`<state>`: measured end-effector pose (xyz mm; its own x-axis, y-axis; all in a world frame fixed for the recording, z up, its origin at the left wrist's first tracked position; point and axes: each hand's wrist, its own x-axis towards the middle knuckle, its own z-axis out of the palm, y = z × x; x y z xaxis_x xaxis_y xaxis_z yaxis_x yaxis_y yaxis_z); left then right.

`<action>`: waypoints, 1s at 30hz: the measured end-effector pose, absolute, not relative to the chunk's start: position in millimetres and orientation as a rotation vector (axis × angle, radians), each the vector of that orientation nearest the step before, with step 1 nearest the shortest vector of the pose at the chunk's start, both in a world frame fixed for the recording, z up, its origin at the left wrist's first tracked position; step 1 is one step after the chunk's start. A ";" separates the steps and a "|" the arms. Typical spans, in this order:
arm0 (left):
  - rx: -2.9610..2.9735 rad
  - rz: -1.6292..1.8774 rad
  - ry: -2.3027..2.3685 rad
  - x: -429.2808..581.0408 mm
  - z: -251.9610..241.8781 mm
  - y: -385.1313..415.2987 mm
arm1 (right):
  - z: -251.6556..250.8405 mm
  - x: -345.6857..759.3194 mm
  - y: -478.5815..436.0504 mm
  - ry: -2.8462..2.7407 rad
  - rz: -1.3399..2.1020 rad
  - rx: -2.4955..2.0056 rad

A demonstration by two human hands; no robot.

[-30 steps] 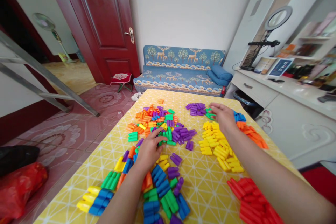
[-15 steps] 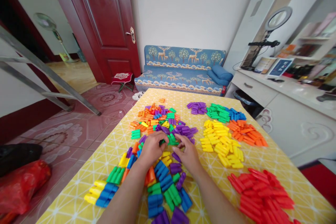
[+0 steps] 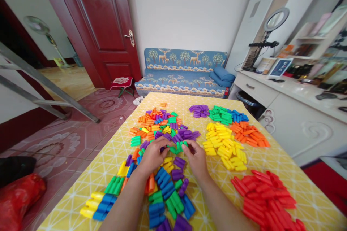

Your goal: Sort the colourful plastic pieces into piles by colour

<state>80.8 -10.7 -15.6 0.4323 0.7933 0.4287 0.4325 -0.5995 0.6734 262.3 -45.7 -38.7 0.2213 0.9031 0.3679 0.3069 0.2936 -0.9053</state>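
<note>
My left hand [image 3: 155, 154] is closed, with thumb and fingertips together at the left end of a group of green plastic toy blocks [image 3: 177, 148]. My right hand [image 3: 196, 156] pinches a green block at the right end of that group. The fingers partly hide the pieces, so I cannot tell whether they are joined. Just beyond lie purple blocks [image 3: 187, 134] and a mixed pile of mostly orange blocks [image 3: 155, 119]. Between my forearms are blue blocks [image 3: 165, 180], green blocks [image 3: 175, 202] and purple blocks [image 3: 178, 174].
Sorted piles on the yellow patterned table [image 3: 217, 195] include yellow blocks [image 3: 223, 144], red blocks [image 3: 268, 198], orange blocks [image 3: 251, 134], green blocks [image 3: 221, 114], blue blocks [image 3: 238, 116] and purple blocks [image 3: 199, 110]. A blue sofa [image 3: 184, 75] stands beyond the table.
My right fingers have closed on a green block, and the green pieces now show between both hands. The whole view has shifted slightly.
</note>
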 end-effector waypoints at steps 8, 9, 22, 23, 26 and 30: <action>2.228 0.973 1.121 78.9 -19.2 -8.8 | 31.8 287.8 -22.1 -1.335 0.383 -1.241; 2.227 0.967 1.125 78.8 -19.1 -8.6 | 42.5 297.8 -10.9 -1.311 0.371 -1.233; 2.195 0.957 1.157 80.4 -18.1 -9.4 | 33.0 495.6 140.1 -0.804 0.300 -1.912; 2.195 0.961 1.161 80.6 -18.9 -8.9 | 29.3 500.3 145.0 -0.787 0.319 -1.941; 2.199 0.954 1.170 80.6 -20.3 -7.9 | 21.1 506.2 156.9 -0.767 0.367 -2.005; 2.207 0.933 1.189 80.4 -19.8 -8.0 | 13.7 508.0 165.0 -0.747 0.393 -2.064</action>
